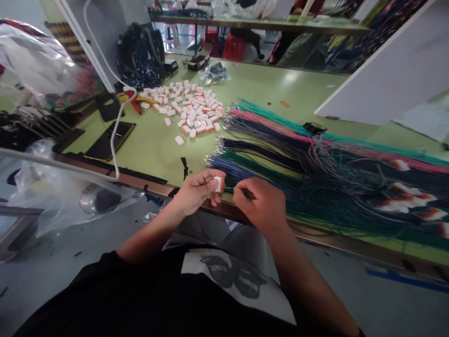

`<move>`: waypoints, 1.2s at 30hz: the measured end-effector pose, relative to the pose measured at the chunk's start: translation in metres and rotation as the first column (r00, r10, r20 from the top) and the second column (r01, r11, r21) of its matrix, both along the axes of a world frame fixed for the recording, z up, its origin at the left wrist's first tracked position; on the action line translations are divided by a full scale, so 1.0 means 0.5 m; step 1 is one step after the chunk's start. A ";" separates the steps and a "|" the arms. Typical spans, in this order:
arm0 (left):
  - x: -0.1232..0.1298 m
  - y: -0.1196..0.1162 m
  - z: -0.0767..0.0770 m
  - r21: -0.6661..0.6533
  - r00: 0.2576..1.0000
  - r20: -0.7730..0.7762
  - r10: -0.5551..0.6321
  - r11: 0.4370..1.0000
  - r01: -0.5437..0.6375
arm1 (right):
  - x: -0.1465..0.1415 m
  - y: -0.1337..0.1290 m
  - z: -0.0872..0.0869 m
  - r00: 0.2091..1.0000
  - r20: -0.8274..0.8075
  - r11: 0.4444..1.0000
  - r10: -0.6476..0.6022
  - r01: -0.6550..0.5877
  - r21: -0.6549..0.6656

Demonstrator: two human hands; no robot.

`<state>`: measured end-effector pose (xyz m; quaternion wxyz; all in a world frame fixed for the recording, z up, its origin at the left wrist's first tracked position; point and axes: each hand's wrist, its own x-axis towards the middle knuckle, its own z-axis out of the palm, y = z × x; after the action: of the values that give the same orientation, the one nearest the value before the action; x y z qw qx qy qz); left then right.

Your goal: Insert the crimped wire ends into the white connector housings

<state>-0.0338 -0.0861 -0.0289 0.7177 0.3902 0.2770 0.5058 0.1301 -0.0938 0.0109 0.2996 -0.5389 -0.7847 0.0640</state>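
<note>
Over the table's front edge, my left hand [199, 191] pinches a white and orange connector housing [219, 184] between thumb and fingers. Just to its right, my right hand [261, 201] is closed on a thin wire [228, 188] whose end points at the orange side of the housing. Whether the tip is inside the housing, I cannot tell. Beyond my hands lie bundles of loose wires [259, 152] in green, pink, black and blue, their metal-tipped ends facing left. A spread pile of similar housings [196, 110] lies farther back on the green table [150, 147].
To the left are a dark phone [110, 140], a white cable [115, 135] and a red-and-yellow handled tool [135, 103]. Housings with wires in them [407, 199] lie at the right. A roll of black tape [315, 128] sits among the wires. A white panel [386, 70] stands at the back right.
</note>
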 end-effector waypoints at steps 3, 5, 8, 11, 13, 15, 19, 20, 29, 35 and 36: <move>0.003 -0.001 0.000 0.011 1.000 -0.015 0.012 1.000 -0.012 | -0.001 -0.001 -0.001 0.999 0.030 1.000 -0.021 0.021 0.014; 0.005 -0.002 -0.001 0.024 1.000 -0.021 0.023 0.999 -0.022 | -0.002 -0.003 -0.002 0.999 0.040 0.999 -0.035 0.035 0.017; 0.007 -0.003 -0.005 0.041 0.998 -0.039 0.045 0.998 -0.044 | -0.003 -0.004 -0.003 1.000 0.008 1.000 -0.023 0.023 -0.003; 0.009 -0.004 -0.009 0.058 0.995 -0.064 0.075 0.996 -0.071 | -0.004 -0.006 -0.004 0.996 -0.087 0.999 0.008 -0.012 -0.046; 0.012 -0.005 -0.011 0.071 0.993 -0.072 0.089 0.994 -0.084 | -0.005 -0.007 -0.006 0.988 -0.155 0.995 0.025 -0.039 -0.087; 0.014 -0.006 -0.010 0.077 0.992 -0.081 0.099 0.993 -0.092 | -0.008 -0.009 -0.008 0.977 -0.210 0.989 0.041 -0.070 -0.134; 0.016 -0.010 -0.005 0.068 0.988 -0.099 0.117 0.992 -0.110 | -0.017 -0.012 -0.013 0.959 -0.278 0.979 0.053 -0.105 -0.174; 0.016 -0.011 -0.004 0.065 0.987 -0.102 0.121 0.991 -0.115 | -0.019 -0.013 -0.015 0.958 -0.284 0.979 0.050 -0.103 -0.175; 0.010 -0.006 -0.006 0.079 0.985 -0.150 0.081 0.994 -0.069 | -0.020 -0.012 -0.026 0.932 -0.359 0.972 0.053 -0.131 -0.197; 0.012 -0.010 0.003 0.066 0.975 -0.206 0.077 0.996 -0.065 | -0.025 -0.017 -0.030 0.934 -0.353 0.965 0.051 -0.137 -0.222; 0.012 -0.010 0.003 0.063 0.977 -0.201 0.078 0.996 -0.067 | -0.022 -0.015 -0.026 0.932 -0.356 0.962 0.061 -0.150 -0.228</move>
<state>-0.0278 -0.0911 -0.0274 0.6557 0.4491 0.3487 0.4968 0.1192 -0.1014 -0.0020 0.3582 -0.5094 -0.7334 0.2725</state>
